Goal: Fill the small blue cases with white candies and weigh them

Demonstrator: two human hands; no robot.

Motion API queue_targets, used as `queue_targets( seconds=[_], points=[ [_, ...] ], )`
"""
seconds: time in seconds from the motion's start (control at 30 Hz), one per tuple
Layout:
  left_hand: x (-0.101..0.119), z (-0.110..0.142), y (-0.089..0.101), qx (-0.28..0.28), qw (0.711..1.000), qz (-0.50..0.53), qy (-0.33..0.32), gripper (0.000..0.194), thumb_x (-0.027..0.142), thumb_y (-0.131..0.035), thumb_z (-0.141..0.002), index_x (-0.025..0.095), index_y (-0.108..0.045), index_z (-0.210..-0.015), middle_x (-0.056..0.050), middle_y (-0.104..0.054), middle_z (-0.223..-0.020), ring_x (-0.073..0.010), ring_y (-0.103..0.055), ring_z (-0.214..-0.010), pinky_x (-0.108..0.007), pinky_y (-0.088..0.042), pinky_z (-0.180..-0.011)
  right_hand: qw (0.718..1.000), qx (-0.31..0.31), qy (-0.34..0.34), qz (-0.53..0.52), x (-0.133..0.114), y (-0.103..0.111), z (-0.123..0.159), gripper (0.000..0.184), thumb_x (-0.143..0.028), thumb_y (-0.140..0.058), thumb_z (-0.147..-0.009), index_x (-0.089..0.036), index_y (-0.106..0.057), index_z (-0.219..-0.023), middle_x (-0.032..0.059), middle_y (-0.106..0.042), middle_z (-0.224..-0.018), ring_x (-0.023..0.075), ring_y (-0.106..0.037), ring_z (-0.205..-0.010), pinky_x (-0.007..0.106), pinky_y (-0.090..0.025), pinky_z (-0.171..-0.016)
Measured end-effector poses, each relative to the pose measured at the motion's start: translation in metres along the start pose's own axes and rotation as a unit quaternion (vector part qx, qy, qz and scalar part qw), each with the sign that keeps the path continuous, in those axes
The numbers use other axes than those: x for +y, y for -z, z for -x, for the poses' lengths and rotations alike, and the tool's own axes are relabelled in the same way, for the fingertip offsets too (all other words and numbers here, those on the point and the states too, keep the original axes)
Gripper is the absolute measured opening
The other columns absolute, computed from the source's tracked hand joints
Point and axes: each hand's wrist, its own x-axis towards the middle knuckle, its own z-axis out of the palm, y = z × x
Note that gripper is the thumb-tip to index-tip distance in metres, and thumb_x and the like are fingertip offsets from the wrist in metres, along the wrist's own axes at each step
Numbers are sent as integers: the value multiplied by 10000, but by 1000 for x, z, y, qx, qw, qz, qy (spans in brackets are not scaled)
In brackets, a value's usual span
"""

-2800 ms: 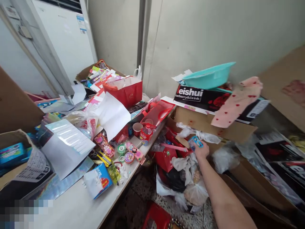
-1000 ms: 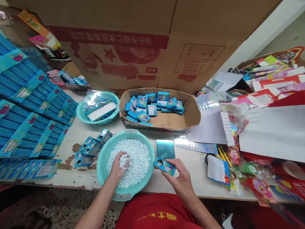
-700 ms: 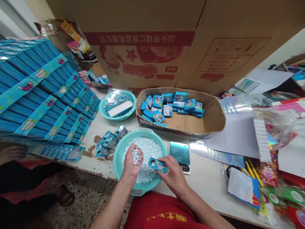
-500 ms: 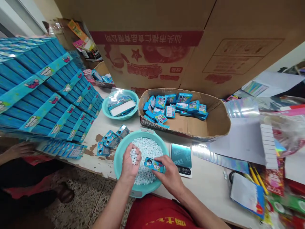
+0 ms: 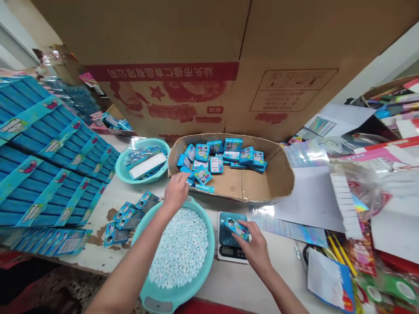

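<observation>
My right hand (image 5: 253, 244) grips a small blue candy box (image 5: 236, 229) with a round hole in its face. It holds the box tilted over the digital scale (image 5: 225, 248); contact with the pan cannot be made out. My left hand (image 5: 176, 191) reaches to the near left rim of the cardboard tray (image 5: 275, 192), its fingers curled by a blue candy box (image 5: 189, 173). What those fingers hold, if anything, is hidden. Under my left forearm stands a turquoise basin (image 5: 211, 237) with many small pale blue candies (image 5: 180, 248).
Several blue boxes with holes (image 5: 129, 216) lie left of the basin. Behind them is a smaller turquoise bowl (image 5: 121, 172). Stacked display cartons (image 5: 49, 152) fill the left side, a large carton (image 5: 196, 39) the back. Papers and packets (image 5: 330, 274) crowd the right.
My left hand, which held loose candies over the basin, has moved forward to the tray; no candies show in it. My right hand has carried the candy box right, over the scale.
</observation>
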Motion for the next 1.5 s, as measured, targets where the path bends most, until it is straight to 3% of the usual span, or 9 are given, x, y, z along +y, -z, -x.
queue_targets(
  seconds=[0.13, 0.33, 0.5, 0.6, 0.7, 0.77, 1.03, 1.33, 1.5],
  points=[
    [-9, -90, -26, -236, 961, -141, -35, 420, 29, -348, -833, 202, -582, -1136, -140, -516, -1284, -335, -416, -1216, -511, -377, -902, 1000, -18, 4, -10, 19, -9, -13, 277, -322, -625, -761, -187, -619, -1003, 84, -601, -935, 231, -582, -891, 377, -489, -797],
    [-22, -103, -24, -261, 948, -174, -61, 352, -9, -441, -745, 125, -597, -1030, -173, -611, -1059, -317, -552, -1038, -526, -332, -938, 1000, 6, -21, -19, 22, 6, -1, 478, -374, -656, -743, -200, -542, -1174, 115, -550, -1168, 272, -498, -1121, 461, -426, -944],
    [-6, -20, 32, 29, 994, -47, -97, 372, 125, -519, -785, 146, -494, -1156, -135, -563, -1063, -265, -545, -1032, -381, -459, -861, 969, 60, -185, -154, -16, 24, 39, 448, -475, -633, -764, -188, -572, -1102, 129, -578, -1101, 258, -546, -1012, 439, -448, -882],
    [24, 68, 46, 161, 966, 57, -196, 484, 89, -567, -784, 206, -439, -1236, -104, -542, -1123, -236, -520, -1106, -373, -457, -922, 858, -77, -317, -397, -50, 13, 52, 566, -592, -634, -721, -192, -570, -1116, 134, -595, -1124, 259, -585, -967, 428, -469, -834],
    [53, 153, 37, 72, 944, 119, -299, 490, 29, -516, -796, 198, -456, -1252, -99, -523, -1178, -238, -430, -1234, -350, -449, -963, 741, -128, -379, -539, -73, -14, 57, 594, -592, -682, -674, -204, -567, -1108, 97, -625, -1084, 226, -598, -923, 376, -477, -789],
    [54, 193, 26, -52, 932, 128, -335, 509, 24, -450, -815, 234, -454, -1278, -80, -502, -1272, -252, -366, -1291, -400, -418, -1005, 747, -109, -398, -521, -78, -32, 62, 544, -464, -792, -595, -187, -591, -1018, 55, -661, -942, 183, -599, -844, 315, -464, -773],
    [-30, 201, -36, -160, 970, -75, 167, 545, 432, -453, -855, 67, -440, -1259, -234, -508, -1212, -385, -423, -1174, -552, -367, -928, 790, -152, -386, -452, -74, -53, 94, 541, -373, -834, -521, -166, -617, -971, 20, -675, -811, 185, -609, -759, 337, -479, -761],
    [25, 176, -67, -227, 924, 75, 300, 488, 544, -508, -787, 168, -544, -1096, -166, -561, -1046, -354, -538, -1012, -427, -397, -831, 846, -72, -342, -402, -70, -19, 115, 554, -393, -778, -630, -166, -590, -1100, 73, -676, -985, 232, -613, -885, 394, -472, -858],
    [13, 173, -65, -124, 781, 412, 453, 327, 374, -757, -571, 197, -579, -779, -76, -625, -813, -297, -583, -900, -322, -432, -715, 895, -48, -322, -304, -71, -10, 116, 534, -418, -791, -592, -162, -595, -1018, 73, -681, -895, 231, -612, -803, 379, -501, -774]
  ],
)
